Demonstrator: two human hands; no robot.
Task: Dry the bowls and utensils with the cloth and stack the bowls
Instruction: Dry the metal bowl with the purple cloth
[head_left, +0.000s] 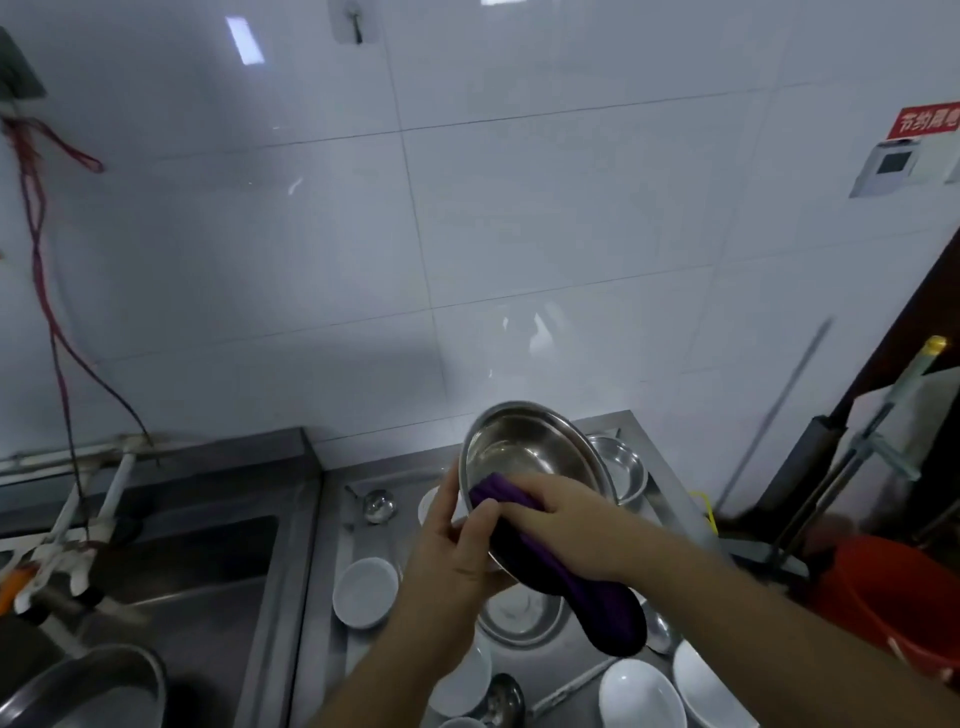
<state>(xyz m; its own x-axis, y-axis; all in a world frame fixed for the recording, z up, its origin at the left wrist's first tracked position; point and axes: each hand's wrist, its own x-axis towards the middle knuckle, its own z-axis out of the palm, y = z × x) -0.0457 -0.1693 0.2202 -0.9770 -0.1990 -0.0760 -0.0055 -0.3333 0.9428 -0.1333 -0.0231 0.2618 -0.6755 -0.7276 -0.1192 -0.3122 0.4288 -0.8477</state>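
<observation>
My left hand (457, 551) is raised, its fingers (444, 501) curled round the near rim of the tilted steel bowl (524, 447). My right hand (556, 514) presses the purple cloth (566, 582) inside it, forearm reaching from the near right.

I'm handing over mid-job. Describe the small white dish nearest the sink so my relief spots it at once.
Find the steel counter right of the sink. Left of the person's left hand sits a small white dish, alone, round and shallow. Unlike the white bowls at the front, it lies nearest the sink edge.

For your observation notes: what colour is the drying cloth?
Purple: the cloth, shown in the head view, draped over the steel bowl.
</observation>
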